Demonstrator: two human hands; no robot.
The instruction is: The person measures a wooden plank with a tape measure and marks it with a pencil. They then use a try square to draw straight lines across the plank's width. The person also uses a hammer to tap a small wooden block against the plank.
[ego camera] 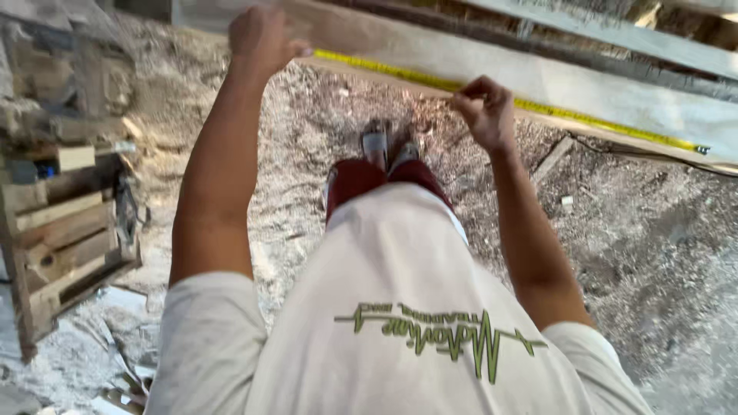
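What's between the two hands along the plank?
In the head view, a stretch of yellow tape measure runs on the pale plank from the left hand to the right hand; nothing else there.

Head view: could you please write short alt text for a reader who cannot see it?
Both hands, left hand and right hand, hold a yellow tape measure stretched along a pale wooden board, above ground strewn with wood shavings.

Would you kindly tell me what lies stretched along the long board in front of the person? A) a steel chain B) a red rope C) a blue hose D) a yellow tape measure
D: a yellow tape measure runs along the pale board, with the left hand near one end and the right hand pinching it midway.
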